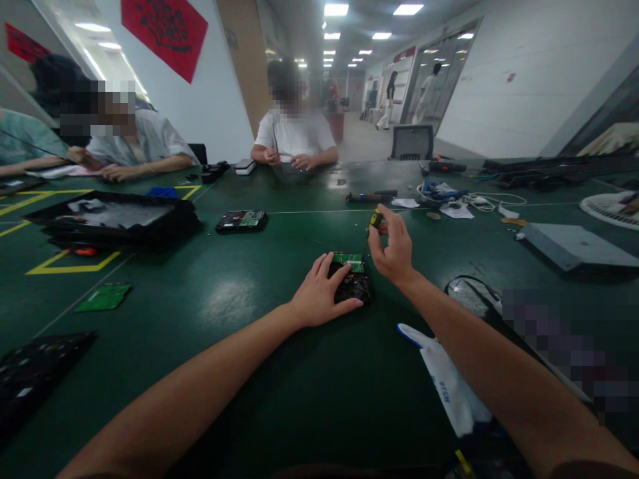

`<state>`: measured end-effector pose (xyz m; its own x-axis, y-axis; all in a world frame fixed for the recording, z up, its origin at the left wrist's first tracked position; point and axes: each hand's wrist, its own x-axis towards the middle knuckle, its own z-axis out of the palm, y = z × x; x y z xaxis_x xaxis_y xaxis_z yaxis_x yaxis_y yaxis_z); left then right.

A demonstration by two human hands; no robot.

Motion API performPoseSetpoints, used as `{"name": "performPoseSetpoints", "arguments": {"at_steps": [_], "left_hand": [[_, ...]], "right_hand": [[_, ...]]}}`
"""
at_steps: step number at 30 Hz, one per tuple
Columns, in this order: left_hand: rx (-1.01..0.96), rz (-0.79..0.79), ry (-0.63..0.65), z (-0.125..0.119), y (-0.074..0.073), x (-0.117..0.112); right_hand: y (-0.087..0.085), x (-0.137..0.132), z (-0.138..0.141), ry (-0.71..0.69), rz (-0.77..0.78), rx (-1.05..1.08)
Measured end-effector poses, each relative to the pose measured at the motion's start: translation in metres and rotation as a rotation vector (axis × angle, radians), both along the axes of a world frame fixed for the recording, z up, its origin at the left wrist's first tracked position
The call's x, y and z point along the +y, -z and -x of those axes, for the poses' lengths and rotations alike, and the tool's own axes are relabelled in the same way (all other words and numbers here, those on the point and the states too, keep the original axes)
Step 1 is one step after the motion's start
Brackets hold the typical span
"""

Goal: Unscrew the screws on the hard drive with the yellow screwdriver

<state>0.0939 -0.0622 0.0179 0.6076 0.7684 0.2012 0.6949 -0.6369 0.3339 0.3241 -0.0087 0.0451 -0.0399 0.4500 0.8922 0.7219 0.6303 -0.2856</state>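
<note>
Steadying a black unit (353, 291) with a green circuit board (342, 258) on it, the left grip (319, 299) rests across its top, fingers and thumb spread apart rather than closed around it. The right grip (394, 246) is clamped on a screwdriver (374, 221) with a yellow and black handle, its shaft slanting down to the board's right-hand part. The unit lies on the green surface (299, 379), straight ahead of the person; whether the screwdriver's tip sits in a screw is too small to tell.

Judging by how things lie, the work on this unit is under way and not finished: its board is in place, and I cannot tell whether any screw is out. A loose green board (103, 297) lies off to the left, apart from any housing, while a second black unit (241, 221) farther back carries its own board.

As for writing, a pale label on the unit's board is too small to read. The white glove (444, 382) near the right forearm bears blue lettering, blurred and upside down, and the red poster (167, 33) on the wall has dark brushed characters that I cannot make out
</note>
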Motion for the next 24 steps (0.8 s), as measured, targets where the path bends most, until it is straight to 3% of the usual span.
{"name": "performPoseSetpoints", "arguments": {"at_steps": [24], "left_hand": [[-0.002, 0.007, -0.005, 0.0001, -0.0021, -0.0012]], "right_hand": [[0.0013, 0.0013, -0.0004, 0.005, 0.003, 0.006]]}}
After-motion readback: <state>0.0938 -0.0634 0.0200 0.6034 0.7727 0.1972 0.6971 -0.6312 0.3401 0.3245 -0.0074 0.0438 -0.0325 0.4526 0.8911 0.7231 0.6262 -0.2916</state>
